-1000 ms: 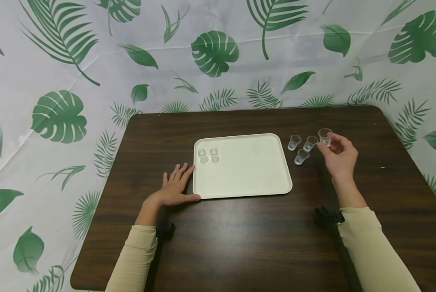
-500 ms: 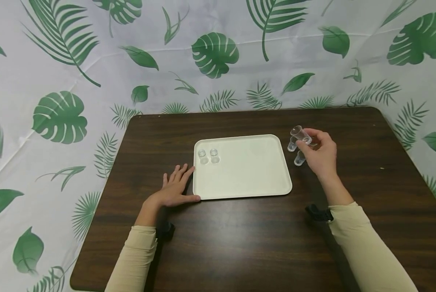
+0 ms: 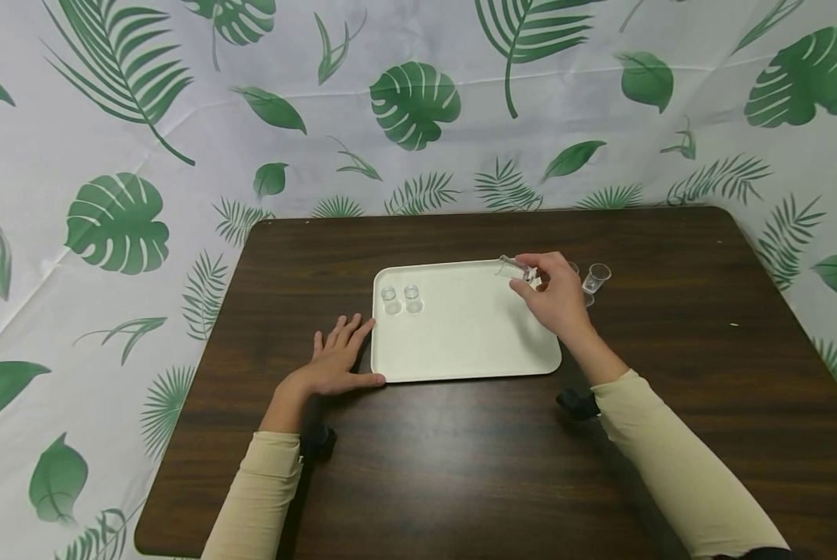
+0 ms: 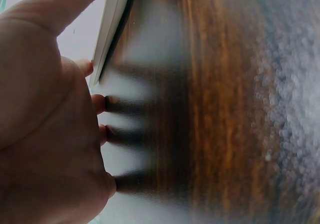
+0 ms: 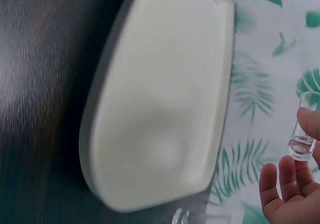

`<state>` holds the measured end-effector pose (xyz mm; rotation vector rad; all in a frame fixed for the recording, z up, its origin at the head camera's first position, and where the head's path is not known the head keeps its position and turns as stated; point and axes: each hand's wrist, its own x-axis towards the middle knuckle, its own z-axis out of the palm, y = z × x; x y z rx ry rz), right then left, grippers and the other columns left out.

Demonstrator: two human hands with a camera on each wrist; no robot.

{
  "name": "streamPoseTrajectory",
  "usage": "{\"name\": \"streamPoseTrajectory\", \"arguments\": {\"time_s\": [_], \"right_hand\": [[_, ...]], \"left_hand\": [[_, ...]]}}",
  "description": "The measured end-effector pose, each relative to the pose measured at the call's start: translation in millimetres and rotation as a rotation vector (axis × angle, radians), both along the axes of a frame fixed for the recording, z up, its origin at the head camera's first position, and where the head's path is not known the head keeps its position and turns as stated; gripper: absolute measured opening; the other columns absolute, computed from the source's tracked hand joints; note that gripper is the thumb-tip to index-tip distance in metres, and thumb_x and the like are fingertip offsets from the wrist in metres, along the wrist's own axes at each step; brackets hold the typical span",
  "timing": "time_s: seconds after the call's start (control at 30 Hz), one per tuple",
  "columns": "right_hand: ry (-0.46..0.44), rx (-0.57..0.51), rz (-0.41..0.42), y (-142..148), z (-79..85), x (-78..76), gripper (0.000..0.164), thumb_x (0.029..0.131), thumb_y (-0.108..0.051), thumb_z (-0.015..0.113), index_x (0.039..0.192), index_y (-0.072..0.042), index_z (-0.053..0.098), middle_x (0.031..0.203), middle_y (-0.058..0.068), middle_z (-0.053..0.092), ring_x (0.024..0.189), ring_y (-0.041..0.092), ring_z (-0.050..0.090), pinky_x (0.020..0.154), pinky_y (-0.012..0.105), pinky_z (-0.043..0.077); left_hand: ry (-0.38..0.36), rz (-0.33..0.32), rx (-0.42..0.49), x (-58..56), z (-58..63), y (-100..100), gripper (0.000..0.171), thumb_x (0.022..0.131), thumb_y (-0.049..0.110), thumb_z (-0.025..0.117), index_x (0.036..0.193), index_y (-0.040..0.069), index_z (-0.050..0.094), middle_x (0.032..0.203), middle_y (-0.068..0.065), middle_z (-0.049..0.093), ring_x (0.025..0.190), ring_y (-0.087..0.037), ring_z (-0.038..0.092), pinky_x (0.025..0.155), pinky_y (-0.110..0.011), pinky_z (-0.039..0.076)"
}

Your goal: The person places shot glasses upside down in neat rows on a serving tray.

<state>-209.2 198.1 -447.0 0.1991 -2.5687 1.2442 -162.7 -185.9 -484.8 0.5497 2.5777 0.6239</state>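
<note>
In the head view my right hand [image 3: 550, 292] is over the back right part of the white tray [image 3: 460, 334]. It pinches a clear shot glass [image 3: 512, 269], tipped sideways with its mouth to the left. The right wrist view shows the thumb and fingers on this shot glass [image 5: 301, 143]. Two more shot glasses, a left one [image 3: 389, 295] and a right one [image 3: 412, 294], stand in the tray's back left corner. My left hand [image 3: 334, 364] has its fingers spread on the table, with index fingertip and thumb at the tray's left edge. The left wrist view shows its palm and the tray rim [image 4: 112, 28].
Right of the tray, a shot glass [image 3: 597, 278] stands on the dark wooden table [image 3: 460, 459]. Others beside it are mostly hidden behind my right hand. A white cloth with green leaves [image 3: 320, 155] hangs behind the table's back edge.
My right hand has carried the shot glass left, from beside the loose glasses to over the tray, tipping it from upright onto its side. The left hand has stayed at the tray's edge.
</note>
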Motion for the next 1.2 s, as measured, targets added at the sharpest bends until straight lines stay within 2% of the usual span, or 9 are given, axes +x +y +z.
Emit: {"name": "streamPoseTrajectory", "arguments": {"time_s": [0.17, 0.33, 0.53, 0.63, 0.8, 1.0, 1.2], "right_hand": [[-0.033, -0.007, 0.019, -18, -6.3, -4.2, 0.038, 0.084, -0.010, 0.078, 0.120, -0.005, 0.066, 0.106, 0.014, 0.060, 0.093, 0.030, 0.057, 0.075, 0.042, 0.048], [-0.081, 0.026, -0.007, -32, -12.9, -10.7, 0.033, 0.084, -0.014, 0.079, 0.114, -0.006, 0.067, 0.108, 0.011, 0.062, 0.095, 0.030, 0.059, 0.081, 0.042, 0.047], [-0.081, 0.025, 0.041, -50, -20.2, -16.5, 0.032, 0.082, -0.010, 0.078, 0.112, -0.005, 0.069, 0.108, 0.012, 0.064, 0.092, 0.029, 0.062, 0.083, 0.040, 0.046], [-0.075, 0.021, 0.055, -59, -22.9, -17.9, 0.032, 0.081, -0.009, 0.079, 0.112, -0.005, 0.070, 0.107, 0.011, 0.065, 0.092, 0.028, 0.060, 0.081, 0.039, 0.046], [-0.077, 0.020, 0.055, -74, -24.7, -19.5, 0.034, 0.081, -0.009, 0.080, 0.113, -0.008, 0.069, 0.108, 0.008, 0.066, 0.094, 0.027, 0.059, 0.080, 0.037, 0.045], [-0.068, 0.015, 0.062, -85, -28.3, -20.6, 0.036, 0.079, -0.009, 0.082, 0.112, -0.007, 0.068, 0.106, 0.007, 0.068, 0.095, 0.025, 0.060, 0.078, 0.036, 0.046], [-0.052, 0.031, 0.085, -91, -34.3, -21.5, 0.035, 0.078, -0.008, 0.082, 0.111, -0.008, 0.069, 0.101, 0.007, 0.068, 0.093, 0.023, 0.059, 0.080, 0.037, 0.046]], "left_hand": [[0.003, -0.004, 0.005, 0.3, 0.0, 0, 0.105, 0.084, 0.064, 0.065, 0.160, 0.018, 0.007, 0.163, -0.015, -0.001, 0.148, -0.038, -0.009, 0.107, -0.070, -0.008], [0.003, -0.009, -0.002, 0.2, 0.6, 0, 0.105, 0.084, 0.064, 0.064, 0.160, 0.019, 0.007, 0.163, -0.015, -0.001, 0.148, -0.038, -0.009, 0.107, -0.069, -0.008], [0.008, -0.012, 0.009, -0.4, -0.2, -1, 0.105, 0.084, 0.064, 0.064, 0.160, 0.017, 0.007, 0.163, -0.017, 0.000, 0.147, -0.039, -0.009, 0.106, -0.070, -0.008], [0.010, -0.014, 0.025, -1.2, -2.9, -3, 0.106, 0.084, 0.065, 0.064, 0.159, 0.017, 0.007, 0.163, -0.018, 0.000, 0.147, -0.040, -0.009, 0.105, -0.071, -0.009], [0.018, -0.015, 0.001, -3.9, -11.0, -5, 0.108, 0.082, 0.074, 0.058, 0.160, 0.022, 0.004, 0.164, -0.013, -0.003, 0.148, -0.036, -0.012, 0.107, -0.069, -0.010], [0.026, -0.021, 0.023, -2.2, -7.9, -5, 0.107, 0.083, 0.070, 0.061, 0.160, 0.018, 0.007, 0.163, -0.017, -0.001, 0.147, -0.040, -0.009, 0.106, -0.071, -0.009], [0.025, -0.021, 0.002, -0.7, -4.1, -4, 0.106, 0.084, 0.067, 0.061, 0.160, 0.017, 0.006, 0.163, -0.017, -0.001, 0.147, -0.040, -0.009, 0.106, -0.070, -0.008]]}}
